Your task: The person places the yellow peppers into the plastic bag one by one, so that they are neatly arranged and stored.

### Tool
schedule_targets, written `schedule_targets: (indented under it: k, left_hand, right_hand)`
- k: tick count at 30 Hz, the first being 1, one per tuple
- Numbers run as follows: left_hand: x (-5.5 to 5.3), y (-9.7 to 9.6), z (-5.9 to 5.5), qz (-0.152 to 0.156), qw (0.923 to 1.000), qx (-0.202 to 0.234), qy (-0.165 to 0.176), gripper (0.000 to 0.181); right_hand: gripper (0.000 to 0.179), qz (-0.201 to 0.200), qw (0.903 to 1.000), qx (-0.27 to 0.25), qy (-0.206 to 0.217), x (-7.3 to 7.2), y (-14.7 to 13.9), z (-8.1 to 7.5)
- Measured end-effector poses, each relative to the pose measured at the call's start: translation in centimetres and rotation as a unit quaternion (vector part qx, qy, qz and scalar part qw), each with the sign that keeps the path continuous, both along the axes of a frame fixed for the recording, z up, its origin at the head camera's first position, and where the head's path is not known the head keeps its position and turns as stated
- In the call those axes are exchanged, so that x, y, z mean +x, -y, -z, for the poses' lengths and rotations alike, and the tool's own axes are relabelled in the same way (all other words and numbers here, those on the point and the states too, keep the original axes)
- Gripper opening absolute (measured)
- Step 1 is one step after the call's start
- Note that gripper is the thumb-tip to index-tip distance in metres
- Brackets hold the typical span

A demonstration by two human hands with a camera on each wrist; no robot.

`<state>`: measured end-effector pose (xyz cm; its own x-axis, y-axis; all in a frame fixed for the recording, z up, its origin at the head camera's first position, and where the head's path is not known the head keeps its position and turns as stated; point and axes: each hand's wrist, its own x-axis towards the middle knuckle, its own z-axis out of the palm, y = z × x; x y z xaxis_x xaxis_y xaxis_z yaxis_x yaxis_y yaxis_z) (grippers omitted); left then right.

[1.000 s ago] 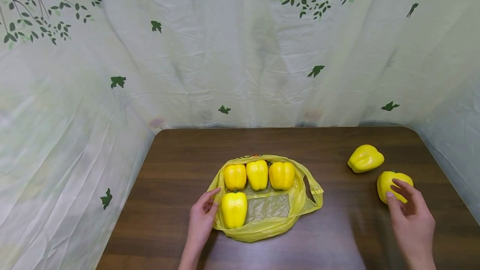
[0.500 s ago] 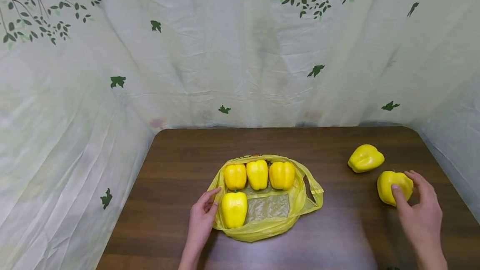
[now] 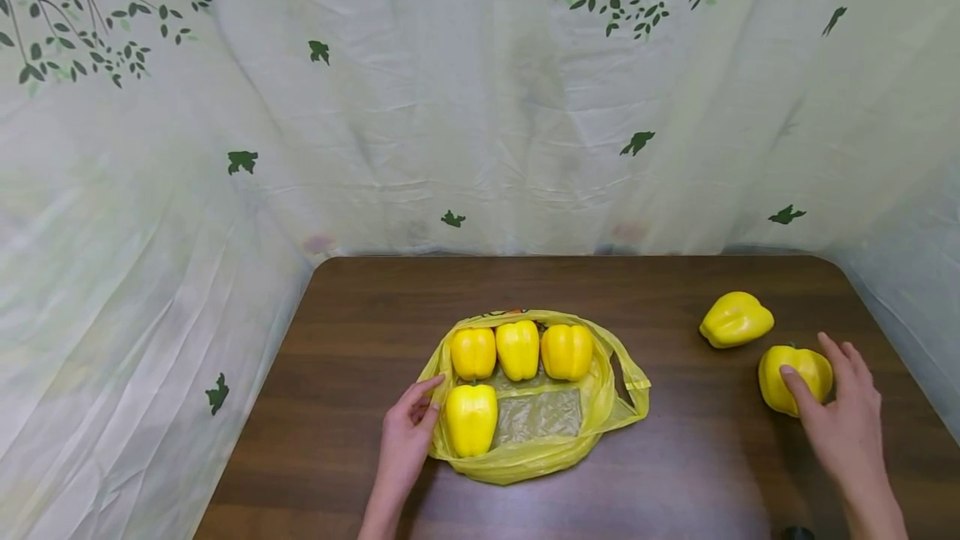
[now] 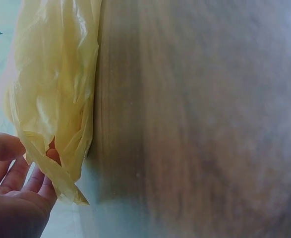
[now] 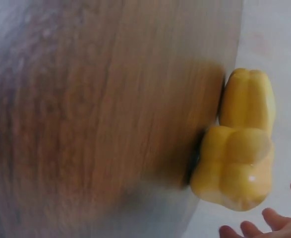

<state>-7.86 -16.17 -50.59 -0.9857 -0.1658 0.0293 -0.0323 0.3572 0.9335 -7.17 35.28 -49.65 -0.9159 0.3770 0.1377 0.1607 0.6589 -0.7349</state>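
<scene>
head view, twelve o'clock being the table's (image 3: 675,477) far edge. near yellow pepper (image 3: 810,372) is sitting at three o'clock of the yellow bag (image 3: 525,469); loose far pepper (image 3: 737,321) is lying just off its eleven. right hand (image 3: 847,422) is standing at the near pepper's four o'clock, grip gaping wide, holding nothing; thumb is overlapping the pepper here, whether touching i cannot tell. left hand (image 3: 405,437) is pinching the bag at nine o'clock, a narrow hold on limp film. four bagged peppers (image 3: 517,350) are lying inside: three along the twelve side, one near eight.

handling, judging by looks: near pepper is probably weighing little, walls firm but hollow, glossy skin perhaps slipping under a loose touch, hard squeezing maybe cracking it. best hold is seemingly running across its widest lobes, thumb at seven, fingers at two. bag is looking thin, likely tearing easily.
</scene>
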Motion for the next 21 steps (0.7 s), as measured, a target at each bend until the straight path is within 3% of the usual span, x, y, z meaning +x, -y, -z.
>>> schedule_targets:
  k: [5,12,21]
  left_hand:
    - [0.2,-0.3,-1.1,0.001,1.0,0.0,0.001,0.037]
    - [-0.1,0.3,0.8,0.0,1.0,0.0,-0.004,0.04]
    - [-0.2,0.5,1.1,0.004,0.9999,0.006,-0.008,0.039]
  right_hand:
    - [0.079,-0.014,0.9997,-0.007,0.019,-0.2,-0.4,0.4]
    - [0.083,0.004,0.9965,-0.038,0.074,-0.5,-0.9,0.6]
    - [0.089,0.023,0.9888,-0.067,0.132,-0.6,-0.9,0.8]
